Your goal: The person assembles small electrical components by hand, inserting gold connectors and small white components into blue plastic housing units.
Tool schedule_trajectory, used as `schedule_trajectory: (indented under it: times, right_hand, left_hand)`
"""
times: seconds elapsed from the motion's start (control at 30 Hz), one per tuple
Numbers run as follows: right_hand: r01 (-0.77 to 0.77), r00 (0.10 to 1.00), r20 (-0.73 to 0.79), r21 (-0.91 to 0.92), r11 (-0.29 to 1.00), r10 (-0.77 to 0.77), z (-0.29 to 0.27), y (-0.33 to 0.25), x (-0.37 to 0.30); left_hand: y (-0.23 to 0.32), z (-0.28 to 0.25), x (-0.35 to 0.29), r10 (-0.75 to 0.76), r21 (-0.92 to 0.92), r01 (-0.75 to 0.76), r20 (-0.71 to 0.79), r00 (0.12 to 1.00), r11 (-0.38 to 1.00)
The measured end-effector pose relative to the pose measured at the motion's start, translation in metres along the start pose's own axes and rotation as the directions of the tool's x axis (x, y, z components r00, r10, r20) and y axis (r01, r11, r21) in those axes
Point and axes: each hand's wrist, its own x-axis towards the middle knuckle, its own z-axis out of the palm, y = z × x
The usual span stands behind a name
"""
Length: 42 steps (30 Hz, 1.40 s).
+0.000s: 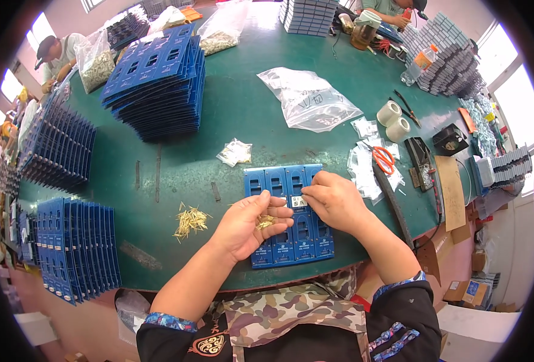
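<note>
While the left hand (239, 228) is held palm inward over the left side of a blue panel (279, 258), its thumb lies uppermost and its fingers curl loosely, cupping a small heap of gold pins (265, 222) in the hollow. That forearm slants up from the lower left, the wrist close to straight. From the lower right the other forearm reaches up and across, so that the right hand (338, 202) arches over the panel's right side, back of the hand upward and knuckles bent. Its thumb and forefinger point left and down toward the panel; I cannot tell whether their tips meet or pinch a pin.

Flat on the desk (230, 78), the panel sits beneath both sets of fingers, partly hidden by them. A small white square (299, 201) on it shows between the two hands, just beside the right fingertips. To the left of the left fingers a loose pile of pins (191, 222) lies near the wrist; beyond those fingers, a little to the left, is a small clear packet (235, 152). Orange-handled scissors (384, 160) lie to the right of the right fingers and farther out, and a large clear bag (309, 99) lies well beyond both hands.
</note>
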Motion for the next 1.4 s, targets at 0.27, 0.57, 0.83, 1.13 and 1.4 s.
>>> schedule_trajectory:
  times: [0.27,0.57,0.83,1.13,1.4]
  right_hand:
    - [-0.051,0.993,0.118,0.474,0.879,-0.006,-0.014,-0.033,0.03]
    - [-0.244,0.911,0.41,0.632,0.736,-0.05,0.004,-0.01,0.042]
    - [-0.467,0.86,0.511,0.796,0.386,-0.013,0.011,-0.006,0.035]
    - [-0.263,0.964,0.065,0.392,0.882,0.258,0.001,0.03,0.019]
    - [-0.168,0.985,0.06,0.178,0.97,0.159,0.007,0.025,0.021]
  left_hand:
    - [-0.002,0.0,-0.001,-0.049,-0.013,0.05,0.064,0.997,0.999]
    - [-0.005,-0.005,-0.001,-0.095,0.03,0.092,0.138,0.986,0.995]
    - [-0.005,-0.004,-0.002,-0.094,0.025,0.091,0.183,0.979,0.996]
    - [0.0,0.011,-0.004,0.112,-0.07,-0.122,-0.127,0.986,0.99]
    - [-0.003,0.003,-0.002,0.034,0.088,-0.032,-0.023,0.999,0.996]
